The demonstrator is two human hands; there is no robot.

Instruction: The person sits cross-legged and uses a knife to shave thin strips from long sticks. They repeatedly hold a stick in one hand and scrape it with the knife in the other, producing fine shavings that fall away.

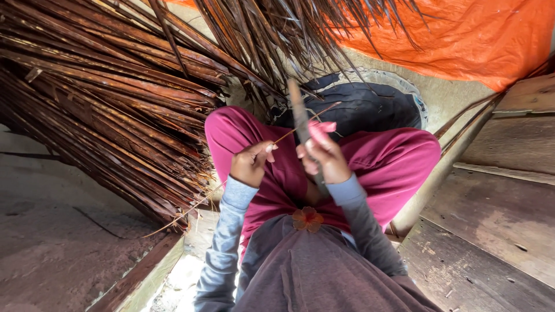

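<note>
Hands: left (250, 163) pinches thin strip (289, 134), right (321, 155) grips blurred knife (299, 115)

Dried leaf-rib heap (104, 98) on earthen floor (52, 254)

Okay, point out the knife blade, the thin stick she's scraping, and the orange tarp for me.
knife blade (299, 112), head view, middle of the flat blade.
thin stick (289, 134), head view, stretch between the two hands.
orange tarp (480, 34), head view, open middle of the sheet.
</note>
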